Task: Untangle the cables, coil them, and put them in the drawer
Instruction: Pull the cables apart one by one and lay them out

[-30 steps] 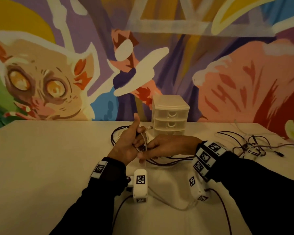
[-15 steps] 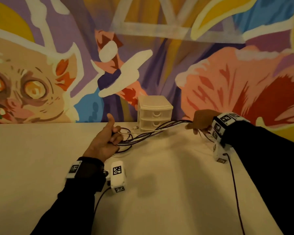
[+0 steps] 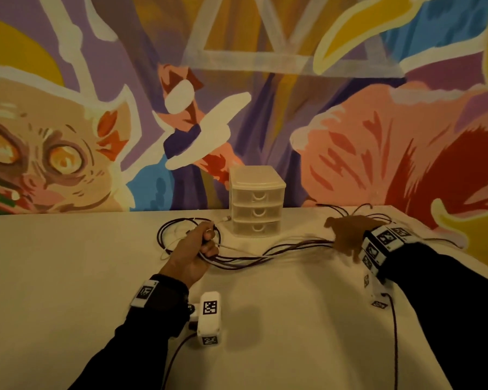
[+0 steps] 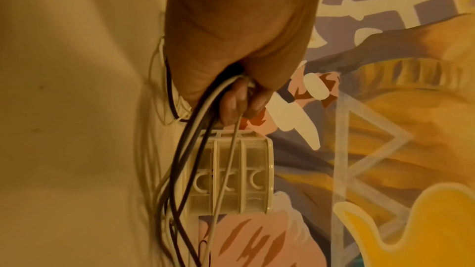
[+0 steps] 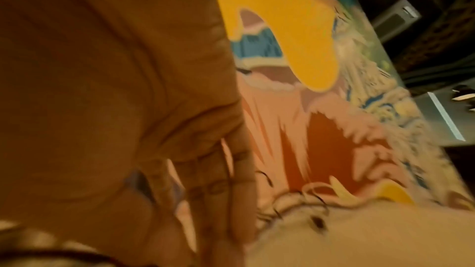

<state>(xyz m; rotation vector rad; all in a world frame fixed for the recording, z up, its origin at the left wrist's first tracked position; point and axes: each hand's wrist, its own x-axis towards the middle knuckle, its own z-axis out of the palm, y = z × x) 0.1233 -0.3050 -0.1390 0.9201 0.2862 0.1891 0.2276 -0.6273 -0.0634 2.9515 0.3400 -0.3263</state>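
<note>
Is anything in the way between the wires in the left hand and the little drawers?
Nothing visible stands between them. The left hand grips the cables just left of the drawer unit, with only bare table between. All three drawers look closed, though, so one must be pulled open first.

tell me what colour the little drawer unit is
Translucent off-white drawer unit, clearest in the head view.

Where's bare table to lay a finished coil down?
Free: the table left of the left hand, and the near strip between both sleeves. Crowded: the cable strands running to the right hand, the loops left of the drawer unit, and the tangle beyond the right hand.
</note>
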